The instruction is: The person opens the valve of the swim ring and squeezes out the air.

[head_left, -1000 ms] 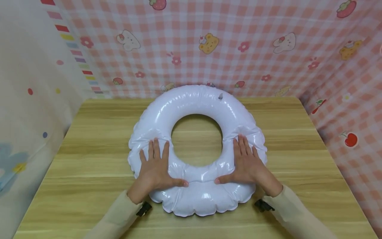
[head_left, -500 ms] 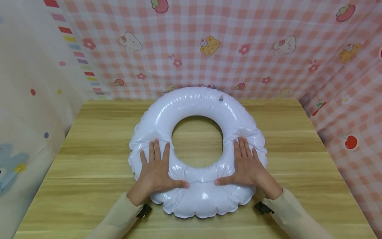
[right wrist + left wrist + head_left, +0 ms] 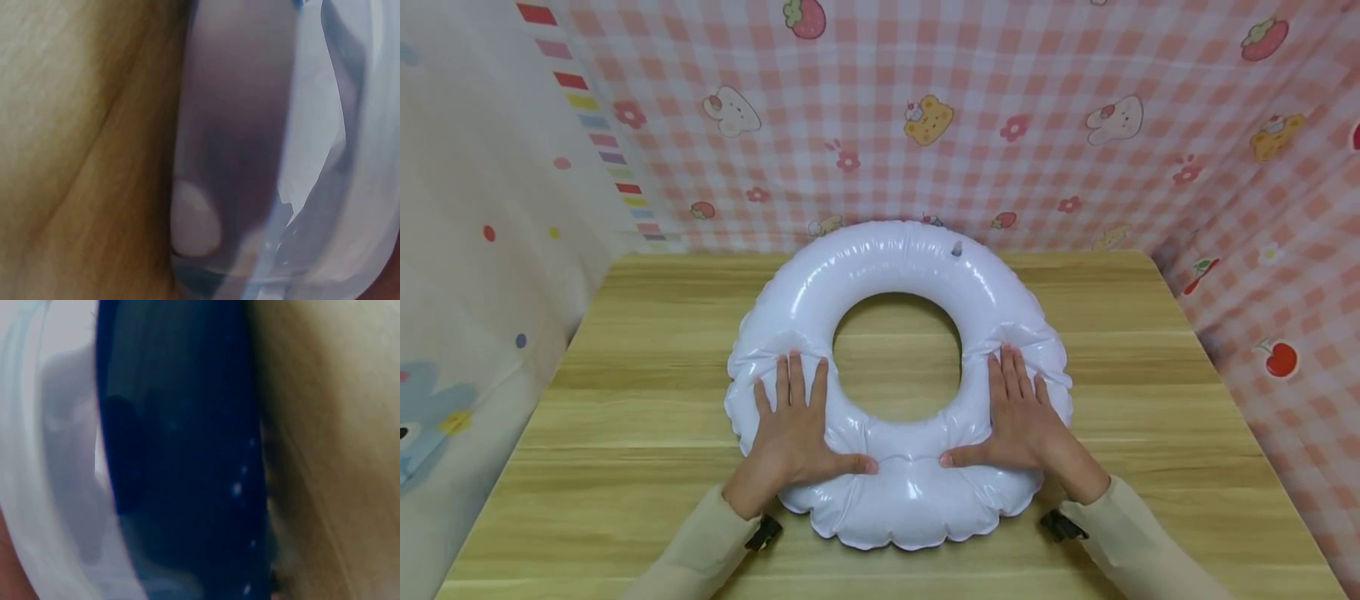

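A white inflatable swim ring point(image 3: 880, 267) lies on the wooden table, its small valve point(image 3: 957, 248) at the far right of the ring. My left hand point(image 3: 790, 433) presses flat on its near left part, fingers spread forward and thumb pointing inward. On the near right part my right hand point(image 3: 1022, 425) lies the same way, thumb toward the left one. The plastic creases and dents around both hands. Close up in the left wrist view, the ring's side point(image 3: 181, 450) shows dark blue below a white edge. Purple and pink patches mark the side point(image 3: 231, 125) in the right wrist view.
The wood-grain table point(image 3: 625, 400) extends around the ring on both sides. A pink checked curtain point(image 3: 850, 83) with cartoon prints hangs behind and along the right; a pale curtain point(image 3: 497, 292) hangs on the left. Black wrist mounts point(image 3: 763, 533) sit under the cuffs.
The head view has tilted slightly, so the scene sits a little lower in it. Both hands keep their places on the swim ring.
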Tool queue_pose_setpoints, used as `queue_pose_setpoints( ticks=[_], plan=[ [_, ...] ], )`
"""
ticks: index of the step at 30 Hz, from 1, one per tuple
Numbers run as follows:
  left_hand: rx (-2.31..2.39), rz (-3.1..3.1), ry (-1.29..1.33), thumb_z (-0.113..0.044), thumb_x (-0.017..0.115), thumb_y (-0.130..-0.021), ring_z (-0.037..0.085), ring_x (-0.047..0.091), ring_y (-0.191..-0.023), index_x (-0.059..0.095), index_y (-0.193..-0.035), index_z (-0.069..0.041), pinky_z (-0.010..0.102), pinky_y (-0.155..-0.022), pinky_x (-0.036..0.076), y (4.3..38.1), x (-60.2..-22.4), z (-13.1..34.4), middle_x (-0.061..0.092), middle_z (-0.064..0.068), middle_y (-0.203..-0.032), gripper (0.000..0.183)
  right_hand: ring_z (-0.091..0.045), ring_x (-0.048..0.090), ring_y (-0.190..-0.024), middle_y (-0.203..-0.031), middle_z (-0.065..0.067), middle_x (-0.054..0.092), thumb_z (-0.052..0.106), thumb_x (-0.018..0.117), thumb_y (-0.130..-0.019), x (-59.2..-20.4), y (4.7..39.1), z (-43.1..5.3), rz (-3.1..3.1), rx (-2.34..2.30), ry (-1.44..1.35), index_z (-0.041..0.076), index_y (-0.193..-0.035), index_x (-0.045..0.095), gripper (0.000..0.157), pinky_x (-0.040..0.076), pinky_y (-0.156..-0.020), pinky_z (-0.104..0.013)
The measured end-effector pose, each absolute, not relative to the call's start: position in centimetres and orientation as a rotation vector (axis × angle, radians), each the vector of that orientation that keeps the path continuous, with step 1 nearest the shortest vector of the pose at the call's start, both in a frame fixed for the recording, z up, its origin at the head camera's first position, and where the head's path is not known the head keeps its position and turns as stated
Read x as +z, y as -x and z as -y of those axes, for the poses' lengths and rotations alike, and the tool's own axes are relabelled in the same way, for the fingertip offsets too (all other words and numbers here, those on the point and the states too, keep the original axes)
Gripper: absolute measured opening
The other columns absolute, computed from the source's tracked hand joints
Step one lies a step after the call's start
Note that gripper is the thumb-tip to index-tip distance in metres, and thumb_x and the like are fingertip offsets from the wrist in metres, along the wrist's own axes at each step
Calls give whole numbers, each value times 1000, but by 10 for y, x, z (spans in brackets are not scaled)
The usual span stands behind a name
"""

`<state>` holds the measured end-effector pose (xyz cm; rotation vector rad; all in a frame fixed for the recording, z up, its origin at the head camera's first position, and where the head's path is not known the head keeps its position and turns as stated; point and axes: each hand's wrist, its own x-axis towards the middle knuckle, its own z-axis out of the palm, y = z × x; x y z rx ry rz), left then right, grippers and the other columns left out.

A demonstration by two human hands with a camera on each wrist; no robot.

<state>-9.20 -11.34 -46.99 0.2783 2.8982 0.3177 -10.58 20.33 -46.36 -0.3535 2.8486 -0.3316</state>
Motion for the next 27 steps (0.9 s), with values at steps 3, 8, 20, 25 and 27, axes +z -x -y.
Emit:
queue_pose_setpoints(
  ticks=[3,8,20,25,27],
  plan=[
    [318,-2901,-280,-97,66,-54,46,-14,-157,-1,-166,-8,76,-120,-3,92,-471,114,-14,30,-168,157,-45,-3,-159,-169,-32,-8,96,67,-58,-464,105,-204,-2846,-330,354,-9,-160,0,161,10,-123,-70],
    [316,-2902,-279,-98,65,-54,46,-15,-157,-1,-166,-9,75,-120,-3,92,-470,113,-15,29,-168,158,-45,-6,-159,-168,-30,-12,97,64,-58,-464,106,-204,-2835,-338,344,-8,-161,-4,162,7,-123,-70],
    [370,-2872,-298,-96,67,-57,48,-8,-158,7,-166,-7,77,-120,3,95,-463,117,-8,31,-169,152,-45,3,-159,-170,-29,-1,96,63,-62,-460,107,-207,-2815,-364,363,-7,-161,5,155,11,-123,-71],
    [478,-2803,-325,-91,68,-64,51,13,-156,22,-164,-11,74,-119,20,105,-442,127,12,33,-168,137,-48,6,-158,-169,-31,4,91,62,-71,-441,115,-216,-2727,-401,440,-9,-161,8,144,14,-123,-69],
    [535,-2807,-337,-87,69,-69,49,27,-153,29,-162,-11,70,-116,30,113,-429,132,26,31,-164,127,-49,6,-157,-168,-33,5,86,62,-77,-428,121,-221,-2709,-415,481,-10,-160,9,137,15,-124,-67]
  ],
)
